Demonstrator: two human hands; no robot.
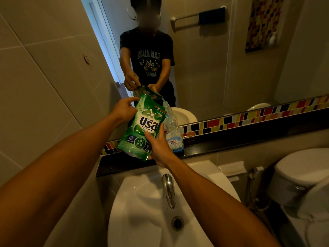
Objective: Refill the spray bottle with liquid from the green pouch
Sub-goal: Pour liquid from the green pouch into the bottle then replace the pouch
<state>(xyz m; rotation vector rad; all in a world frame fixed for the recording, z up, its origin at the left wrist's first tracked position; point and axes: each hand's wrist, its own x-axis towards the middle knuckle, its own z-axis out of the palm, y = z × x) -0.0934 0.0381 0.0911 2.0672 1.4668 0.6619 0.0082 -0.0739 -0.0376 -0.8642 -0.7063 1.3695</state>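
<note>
Green pouch (142, 129), dark ledge (231, 145), white sink (142, 202)

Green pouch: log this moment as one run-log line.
left hand: grips green pouch top | right hand: supports bottom | pouch tilted toward clear bottle on ledge
</note>
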